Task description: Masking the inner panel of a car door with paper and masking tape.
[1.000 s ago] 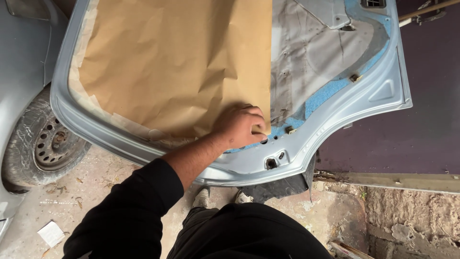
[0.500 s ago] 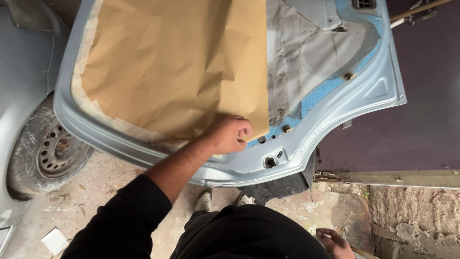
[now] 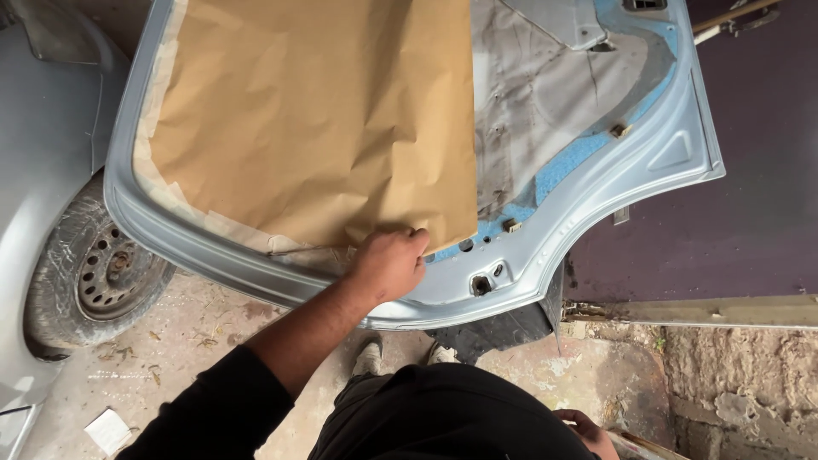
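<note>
A sheet of brown paper (image 3: 315,119) covers the inner side of a pale blue car door (image 3: 596,187), with beige tape along its left and lower edges. My left hand (image 3: 388,264) reaches out from a black sleeve, its fingers curled on the paper's lower edge near the right corner and pressing it against the door. Only part of my right hand (image 3: 588,428) shows at the bottom right, beside my hip. I cannot tell what it holds.
A dusty wheel (image 3: 94,273) and the grey car body (image 3: 43,153) stand at the left. My shoes (image 3: 368,358) are on a rough concrete floor. A white scrap (image 3: 106,428) lies at the lower left. A dark panel (image 3: 750,221) and a stone ledge (image 3: 741,383) are at the right.
My left hand has slid left along the paper's lower edge, away from the corner. My right hand has come into view at the bottom right.
</note>
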